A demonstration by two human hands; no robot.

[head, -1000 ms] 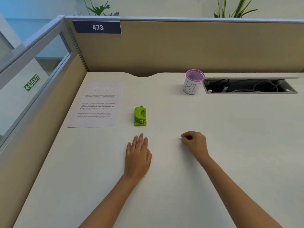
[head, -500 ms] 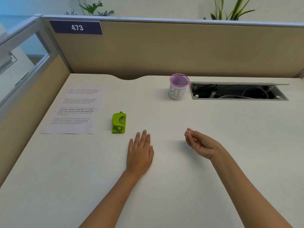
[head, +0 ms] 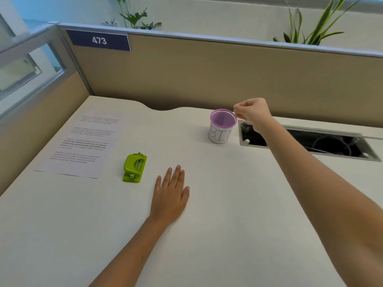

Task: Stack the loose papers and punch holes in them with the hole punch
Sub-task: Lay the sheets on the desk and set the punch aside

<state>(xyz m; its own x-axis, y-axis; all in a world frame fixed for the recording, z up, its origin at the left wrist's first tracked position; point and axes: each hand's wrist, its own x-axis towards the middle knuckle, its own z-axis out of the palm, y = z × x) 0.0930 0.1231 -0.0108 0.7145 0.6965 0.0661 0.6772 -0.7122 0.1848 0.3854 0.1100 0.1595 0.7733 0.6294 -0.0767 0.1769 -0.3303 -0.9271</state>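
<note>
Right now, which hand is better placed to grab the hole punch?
Left. The left hand lies flat on the desk just right of the green hole punch, empty. The right hand is far off, pinched above the bin cup rim.

The desk [head: 228,204] is evenly and brightly lit, with only faint, soft shadows cast. Straight partition [head: 207,65] edges are bowed by wide-angle distortion, and fine print is rendered soft.

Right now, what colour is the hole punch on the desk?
Bright lime green, with small metal parts. The hole punch shows clearly in the head view.
</note>
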